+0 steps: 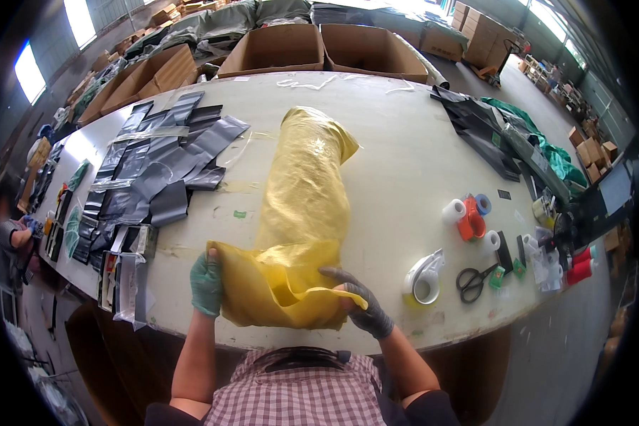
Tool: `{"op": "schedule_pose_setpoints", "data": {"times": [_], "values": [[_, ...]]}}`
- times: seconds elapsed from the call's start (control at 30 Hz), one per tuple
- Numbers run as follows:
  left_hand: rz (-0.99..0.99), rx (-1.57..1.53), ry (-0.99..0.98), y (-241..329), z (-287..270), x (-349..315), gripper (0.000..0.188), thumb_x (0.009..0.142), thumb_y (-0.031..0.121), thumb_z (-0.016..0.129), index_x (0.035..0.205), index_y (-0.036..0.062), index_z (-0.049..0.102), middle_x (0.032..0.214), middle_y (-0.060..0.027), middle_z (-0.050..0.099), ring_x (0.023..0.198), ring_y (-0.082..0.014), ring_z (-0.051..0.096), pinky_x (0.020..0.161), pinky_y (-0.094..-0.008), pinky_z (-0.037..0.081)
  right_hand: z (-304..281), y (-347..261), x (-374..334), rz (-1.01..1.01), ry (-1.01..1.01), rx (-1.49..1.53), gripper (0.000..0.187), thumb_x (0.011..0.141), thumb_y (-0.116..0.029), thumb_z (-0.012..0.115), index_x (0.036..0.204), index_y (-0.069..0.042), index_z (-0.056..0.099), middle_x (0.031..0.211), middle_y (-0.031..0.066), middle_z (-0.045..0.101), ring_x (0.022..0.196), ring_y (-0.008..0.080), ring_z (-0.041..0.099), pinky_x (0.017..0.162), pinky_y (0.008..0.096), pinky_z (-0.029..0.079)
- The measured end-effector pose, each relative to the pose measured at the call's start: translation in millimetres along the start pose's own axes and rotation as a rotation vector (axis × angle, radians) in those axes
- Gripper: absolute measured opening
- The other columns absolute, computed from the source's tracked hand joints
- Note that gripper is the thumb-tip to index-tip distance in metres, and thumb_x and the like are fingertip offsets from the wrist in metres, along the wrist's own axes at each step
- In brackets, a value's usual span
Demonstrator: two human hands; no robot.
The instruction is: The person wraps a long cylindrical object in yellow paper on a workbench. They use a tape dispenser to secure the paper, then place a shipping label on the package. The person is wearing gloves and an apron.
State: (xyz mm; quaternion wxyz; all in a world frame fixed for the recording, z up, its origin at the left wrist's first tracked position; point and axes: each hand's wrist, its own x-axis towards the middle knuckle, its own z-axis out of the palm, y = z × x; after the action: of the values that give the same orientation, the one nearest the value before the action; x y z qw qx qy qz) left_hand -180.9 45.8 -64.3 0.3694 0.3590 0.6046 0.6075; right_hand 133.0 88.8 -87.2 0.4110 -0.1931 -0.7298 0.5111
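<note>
A long, bulging yellow woven sack (305,184) lies lengthwise on the table, its loose mouth toward me and hanging slightly past the near edge. My left hand (206,284), in a green glove, grips the left side of the mouth with its fingers closed on the fabric. On the other side my right hand (366,305), in a grey glove, pinches the rim near a twisted yellow corner. Between the hands the mouth gapes partly, with folds inside. What fills the sack is hidden.
Dark plastic strips (149,163) lie at left beside a metal tray (124,277). At right are a tape dispenser (424,278), black scissors (474,282), an orange tape holder (471,221) and a fan (566,231). Cardboard boxes (273,53) line the far edge. A person (14,231) is at far left.
</note>
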Motion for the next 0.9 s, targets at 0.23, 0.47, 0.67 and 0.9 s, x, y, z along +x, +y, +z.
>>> {"op": "schedule_pose_setpoints", "data": {"times": [0.23,0.47,0.67,0.9], "values": [[0.047,0.044,0.025,-4.0,-12.6,-3.0,0.037,0.101,0.036,0.050,0.099,0.0018,0.064,0.086,-0.0001,0.063,0.076,-0.0083,0.056,0.068,-0.0239,0.047,13.0,14.0,-14.0,0.320,0.146,0.140,0.010,0.088,-0.004,0.059,0.098,-0.002,0.059,0.100,0.0172,0.067,0.088,0.0322,0.067,0.074,0.0363,0.055],[0.100,0.027,0.089,11.2,-12.3,-25.1,0.034,0.100,0.033,0.051,0.095,0.0014,0.064,0.083,0.0012,0.061,0.076,-0.0074,0.053,0.068,-0.0244,0.045,26.0,4.2,-43.0,-0.072,0.462,-0.745,0.032,0.096,-0.026,0.050,0.089,0.003,0.063,0.076,0.0146,0.064,0.064,0.0255,0.064,0.058,0.0348,0.050],[0.048,0.076,0.077,7.3,-4.2,-9.1,0.035,0.099,0.034,0.053,0.088,0.0017,0.063,0.077,0.0029,0.059,0.069,-0.0061,0.050,0.063,-0.0245,0.043,37.9,33.6,-39.8,0.377,0.674,-0.242,0.044,0.099,-0.042,0.049,0.098,0.000,0.061,0.080,0.0122,0.066,0.067,0.0233,0.064,0.061,0.0347,0.050],[0.236,0.513,0.066,-15.1,13.5,24.3,0.038,0.099,0.031,0.054,0.074,0.0022,0.052,0.060,-0.0055,0.045,0.060,-0.0067,0.042,0.054,-0.0276,0.038,32.8,52.8,-29.7,0.627,0.807,0.334,0.056,0.098,-0.050,0.048,0.105,0.004,0.061,0.096,0.0094,0.066,0.085,0.0146,0.061,0.068,0.0287,0.050]]}}
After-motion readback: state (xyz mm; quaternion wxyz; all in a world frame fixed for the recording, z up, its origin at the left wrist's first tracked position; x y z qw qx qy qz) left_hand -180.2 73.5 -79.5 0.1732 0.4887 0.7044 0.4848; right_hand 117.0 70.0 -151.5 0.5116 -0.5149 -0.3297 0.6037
